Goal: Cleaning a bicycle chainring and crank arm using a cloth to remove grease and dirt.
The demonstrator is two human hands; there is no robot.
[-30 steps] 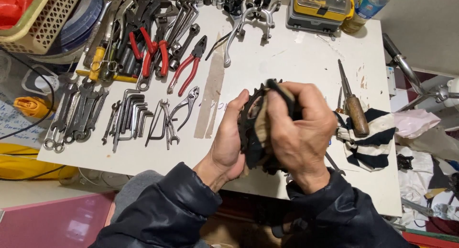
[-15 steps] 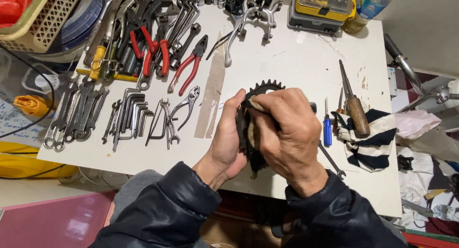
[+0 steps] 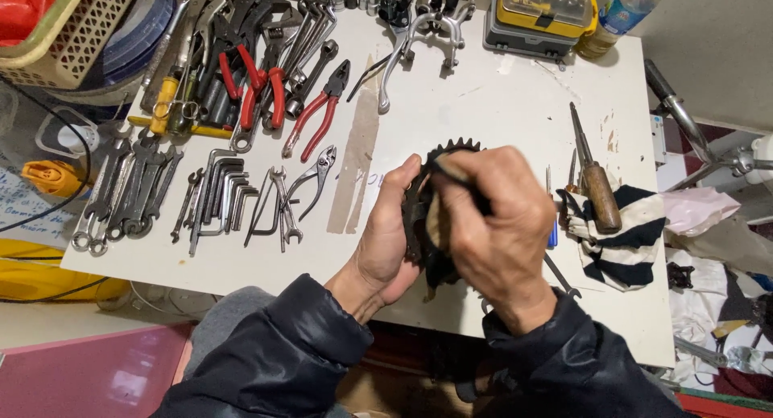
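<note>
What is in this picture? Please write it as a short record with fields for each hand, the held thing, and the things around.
left hand: holds the black toothed chainring from the left side
right hand: presses a dirty rag on the chainring
surface: white table
left of hands: hex keys, wrenches, red-handled pliers
right of hands: wooden-handled tool on a striped cloth
far edge: yellow and grey case, plastic bottle

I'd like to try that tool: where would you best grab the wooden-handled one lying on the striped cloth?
Grip the wooden-handled tool around its thick brown handle, coming from above: the handle lies flat on the striped cloth, while its thin metal shaft points away up the table.
</note>
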